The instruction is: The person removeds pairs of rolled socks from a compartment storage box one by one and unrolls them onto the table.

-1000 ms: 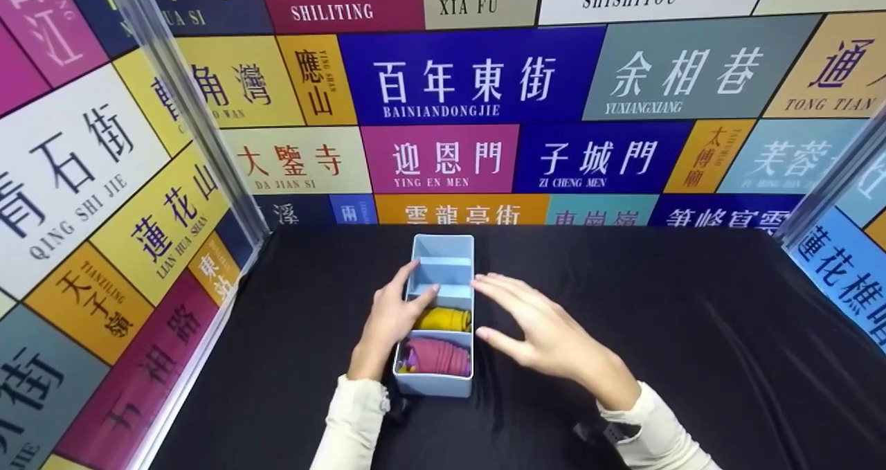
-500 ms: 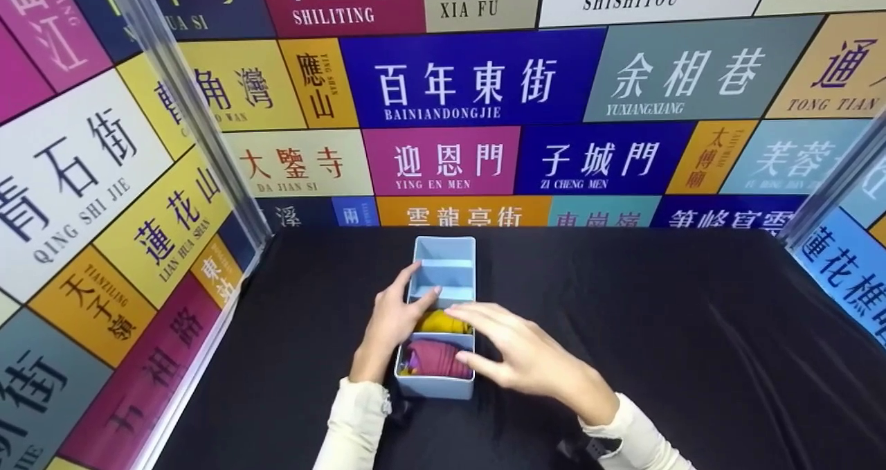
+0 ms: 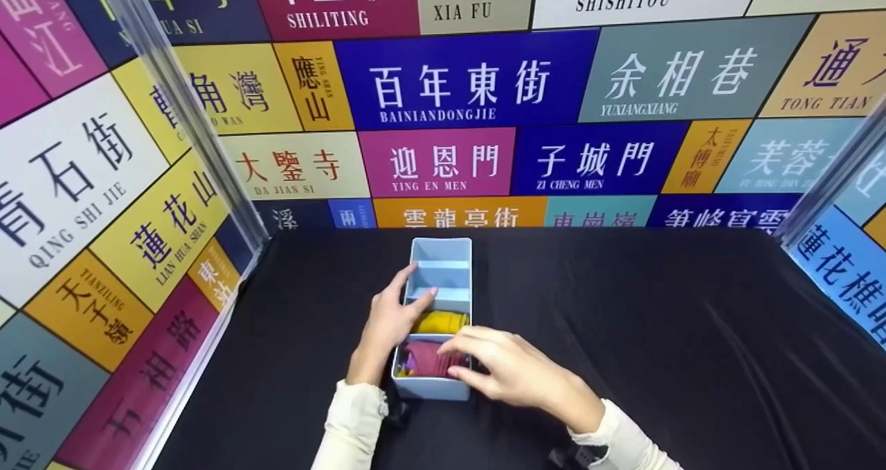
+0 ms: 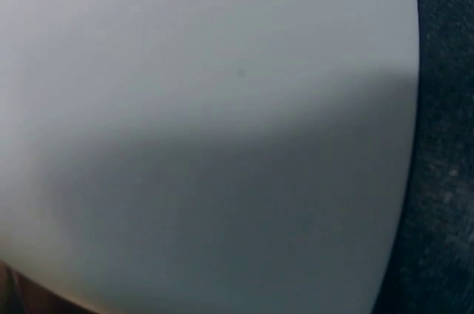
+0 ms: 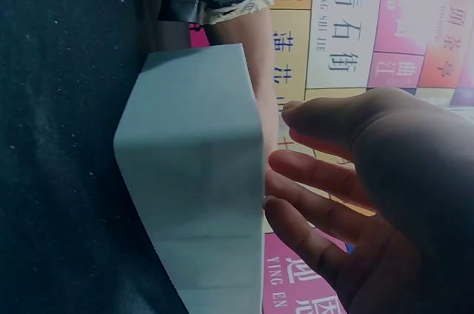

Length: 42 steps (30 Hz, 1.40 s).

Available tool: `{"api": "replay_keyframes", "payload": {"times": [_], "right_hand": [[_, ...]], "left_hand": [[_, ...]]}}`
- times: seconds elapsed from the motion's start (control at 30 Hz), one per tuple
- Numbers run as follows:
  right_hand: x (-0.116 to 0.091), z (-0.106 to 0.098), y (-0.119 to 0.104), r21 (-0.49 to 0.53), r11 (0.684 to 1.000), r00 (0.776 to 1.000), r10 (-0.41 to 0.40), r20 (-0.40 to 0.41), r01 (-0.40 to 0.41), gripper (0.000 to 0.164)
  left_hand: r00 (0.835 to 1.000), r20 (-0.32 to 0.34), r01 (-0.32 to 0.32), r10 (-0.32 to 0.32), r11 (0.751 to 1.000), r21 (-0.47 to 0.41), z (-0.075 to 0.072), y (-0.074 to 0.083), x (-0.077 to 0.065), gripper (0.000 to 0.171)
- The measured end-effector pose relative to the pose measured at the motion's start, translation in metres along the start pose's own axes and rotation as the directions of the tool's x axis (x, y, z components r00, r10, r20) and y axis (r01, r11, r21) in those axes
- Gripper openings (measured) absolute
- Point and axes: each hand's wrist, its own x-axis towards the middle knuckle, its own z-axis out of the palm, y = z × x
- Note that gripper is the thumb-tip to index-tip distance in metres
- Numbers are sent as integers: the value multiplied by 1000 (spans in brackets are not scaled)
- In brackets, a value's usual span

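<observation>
A long light-blue divided box stands on the black cloth. My left hand grips its left wall, thumb over the rim and fingers along the outside. A rolled dark-red cloth fills the nearest compartment, with bits of purple and yellow at its left end. Behind it lies a rolled yellow cloth. My right hand reaches over the right rim, fingers loosely bent above the red roll's right end. In the right wrist view, its thumb stands apart from the fingers. A pale surface fills most of the left wrist view.
The two far compartments of the box show bare blue walls and a divider. Black cloth covers the table on both sides. Panels with large printed characters stand behind and at the sides.
My right hand has come from beside the box, over the yellow roll, then nearer to me to the red roll, its fingers bending more. The left hand keeps its grip.
</observation>
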Motion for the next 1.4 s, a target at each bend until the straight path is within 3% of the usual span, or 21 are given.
{"api": "replay_keyframes", "payload": {"times": [0.2,0.37,0.63,0.87,1.07,1.4], "right_hand": [[0,7,3,-53,999,1000,-10,-6,9,19],[1,10,4,-82,996,999,32,-7,-33,21],[12,8,2,-95,985,985,153,84,-145,31],[27,6,-1,-130,975,969,198,148,-179,35],[38,6,-3,-186,963,944,234,232,-193,29],[47,6,-2,-225,952,931,263,252,-208,25]], "left_hand": [[1000,-4,3,-3,1000,-1,0,0,1,76],[1000,-4,-1,1,1000,-5,-1,0,0,76],[1000,-3,-2,2,1000,-4,-1,-2,0,76],[1000,-7,2,-2,1000,-8,-1,-3,1,76],[1000,-10,-6,6,1000,-12,0,-2,1,75],[1000,-7,-6,6,1000,-27,1,0,0,75]]}}
